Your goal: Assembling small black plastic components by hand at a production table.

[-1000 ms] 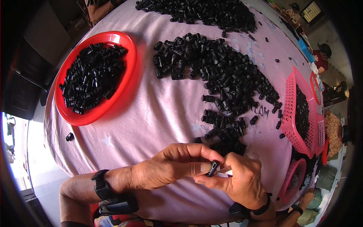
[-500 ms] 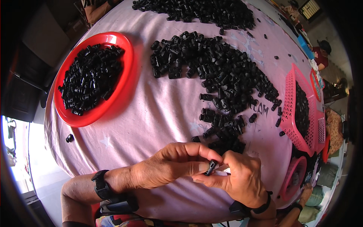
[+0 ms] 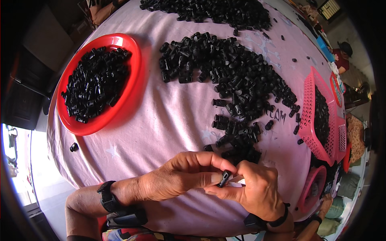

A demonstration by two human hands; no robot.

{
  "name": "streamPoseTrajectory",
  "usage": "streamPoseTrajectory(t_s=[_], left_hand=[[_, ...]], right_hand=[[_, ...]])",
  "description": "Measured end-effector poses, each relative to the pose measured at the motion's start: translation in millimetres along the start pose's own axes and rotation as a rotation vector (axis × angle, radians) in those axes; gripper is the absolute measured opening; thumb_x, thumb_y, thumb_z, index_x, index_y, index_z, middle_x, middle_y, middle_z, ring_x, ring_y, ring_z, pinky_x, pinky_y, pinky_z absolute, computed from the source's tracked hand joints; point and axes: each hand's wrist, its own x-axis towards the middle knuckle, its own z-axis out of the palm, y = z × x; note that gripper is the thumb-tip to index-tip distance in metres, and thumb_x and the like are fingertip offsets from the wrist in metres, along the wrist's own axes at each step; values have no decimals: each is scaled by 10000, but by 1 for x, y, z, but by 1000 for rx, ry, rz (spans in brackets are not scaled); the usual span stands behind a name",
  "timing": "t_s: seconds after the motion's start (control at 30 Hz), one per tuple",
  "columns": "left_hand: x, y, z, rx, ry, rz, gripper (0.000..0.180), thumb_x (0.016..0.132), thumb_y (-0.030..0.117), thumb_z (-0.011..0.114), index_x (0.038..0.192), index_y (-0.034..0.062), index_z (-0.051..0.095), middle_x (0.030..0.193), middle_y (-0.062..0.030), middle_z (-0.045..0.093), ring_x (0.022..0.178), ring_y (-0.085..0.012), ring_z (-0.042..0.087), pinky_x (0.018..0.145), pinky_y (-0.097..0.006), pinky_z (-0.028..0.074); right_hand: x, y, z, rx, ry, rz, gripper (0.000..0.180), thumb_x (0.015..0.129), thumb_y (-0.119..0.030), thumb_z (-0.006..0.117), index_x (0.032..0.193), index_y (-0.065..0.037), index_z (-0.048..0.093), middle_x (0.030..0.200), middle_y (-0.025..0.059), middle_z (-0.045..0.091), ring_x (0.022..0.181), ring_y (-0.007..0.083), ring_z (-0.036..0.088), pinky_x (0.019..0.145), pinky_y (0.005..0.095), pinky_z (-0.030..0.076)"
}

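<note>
Between the thumb and forefinger of my left hand (image 3: pixel 189 174) is a small black plastic piece that looks like a cord lock (image 3: pixel 224 178), held tilted, with a slot showing. My right hand (image 3: pixel 255 188) is closed right beside it, its thumb reaching under the lower end of the cord lock. A small white piece (image 3: pixel 238 182) shows inside the curl of my right fingers; its kind is mostly hidden. Just beyond my hands lies a long heap of similar black cord locks (image 3: pixel 241 88) on the pink cloth (image 3: pixel 161 120).
A red plate (image 3: pixel 134 76) piled with black pieces stands at left, one loose piece (image 3: pixel 74 147) near it. A pink basket (image 3: pixel 307 116) with black pieces is at right, a pink round container (image 3: pixel 305 197) nearer. Another heap (image 3: pixel 213 12) lies far. A co-worker's hand (image 3: pixel 326 204) shows lower right.
My hands and the cord lock stay nearly in place. The white piece in my right hand has shifted slightly.
</note>
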Motion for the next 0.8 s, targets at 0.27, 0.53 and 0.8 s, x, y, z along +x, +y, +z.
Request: streamPoseTrajectory(t_s=[0.27,0.53,0.8], left_hand=[[1,-1,-2,-12,-12,4,287,965,48,525,1250,13,541,1144,-27,597,1061,-72,530,932,-230,427],[1,0,-1,36,-14,14,298,964,33,512,1260,7,530,1144,-26,594,1055,-73,532,923,-232,427],[-2,0,-1,37,-12,27,297,963,31,516,1258,8,531,1131,-29,599,1035,-69,536,914,-230,434]], right_hand=[[-1,-5,-3,-26,-69,94,612,649,-625,746,641,-77,473,530,45,541,470,227,593,437,335,465],[-2,-4,-2,-35,-70,94,608,653,-609,759,634,-74,472,529,46,539,465,232,588,437,340,461],[0,-6,-1,-37,-54,41,627,648,-633,738,631,-66,469,523,49,533,462,237,589,430,339,460]])
